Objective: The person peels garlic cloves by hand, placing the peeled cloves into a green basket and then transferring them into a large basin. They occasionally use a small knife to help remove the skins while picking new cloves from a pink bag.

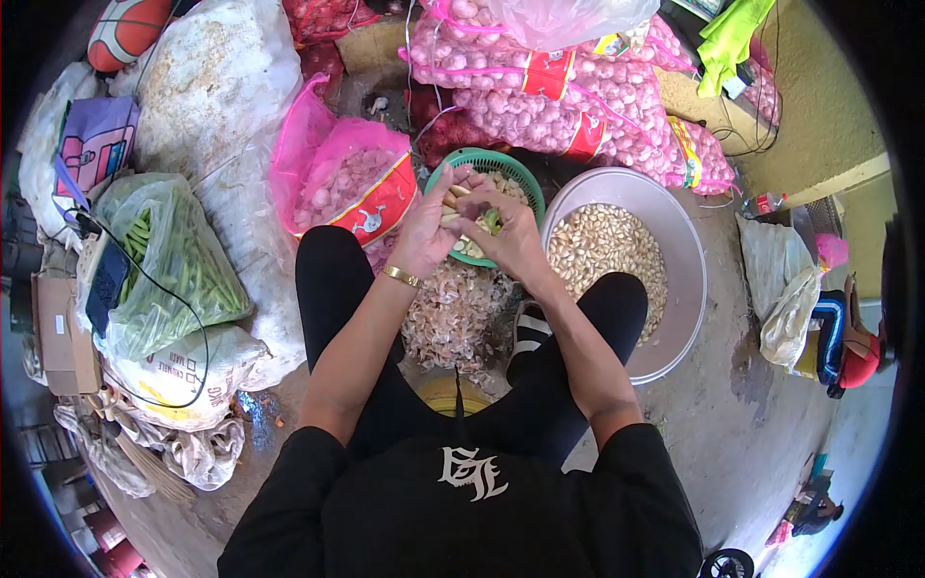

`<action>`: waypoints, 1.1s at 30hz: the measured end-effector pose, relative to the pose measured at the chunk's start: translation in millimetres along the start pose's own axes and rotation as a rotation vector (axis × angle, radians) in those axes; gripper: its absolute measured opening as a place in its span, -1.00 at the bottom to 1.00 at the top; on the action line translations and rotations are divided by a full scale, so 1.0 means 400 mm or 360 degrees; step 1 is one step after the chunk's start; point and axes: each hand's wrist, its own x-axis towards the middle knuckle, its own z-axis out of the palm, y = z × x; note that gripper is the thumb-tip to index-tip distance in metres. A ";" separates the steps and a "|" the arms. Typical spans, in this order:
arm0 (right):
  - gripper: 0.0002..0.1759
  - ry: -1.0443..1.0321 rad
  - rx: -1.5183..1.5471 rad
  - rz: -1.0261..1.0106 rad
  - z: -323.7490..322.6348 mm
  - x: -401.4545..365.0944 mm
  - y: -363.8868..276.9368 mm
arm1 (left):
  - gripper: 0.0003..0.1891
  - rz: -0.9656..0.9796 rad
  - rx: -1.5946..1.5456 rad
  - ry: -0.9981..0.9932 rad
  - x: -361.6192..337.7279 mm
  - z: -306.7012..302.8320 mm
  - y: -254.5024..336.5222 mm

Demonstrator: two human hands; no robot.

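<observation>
Over a green plastic basket (533, 178), my left hand (431, 226) is cupped with its fingers curled round a few pale garlic cloves (451, 200). My right hand (514, 238) meets it, fingers bent, around a small green object (493, 221) whose kind I cannot make out. Peeled-looking cloves lie in the basket, partly hidden by both hands. Below them a heap of papery garlic skins (451, 313) spreads on the floor between my legs. To the right stands a wide whitish tub (689, 279) with many loose garlic cloves (609, 249) in it.
An open pink mesh sack of garlic (339, 183) is left of the basket. Full garlic sacks (568, 96) are stacked behind. At left are a clear bag of green pods (178, 255) and a large white sack (217, 106); a basketball (128, 34) sits beyond.
</observation>
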 end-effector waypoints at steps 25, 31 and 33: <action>-0.68 -0.0001 0.0245 0.0462 -0.044 0.034 0.050 | -0.76 0.0015 0.0243 0.0083 -0.085 0.013 0.064; -0.71 -0.0098 -0.0063 -0.0121 -0.029 0.031 0.023 | -0.75 -0.0073 0.0245 -0.0108 -0.086 0.014 0.066; -0.69 -0.0078 -0.0201 -0.0319 -0.029 0.035 0.019 | -0.74 -0.0070 0.0371 -0.0163 -0.084 0.019 0.064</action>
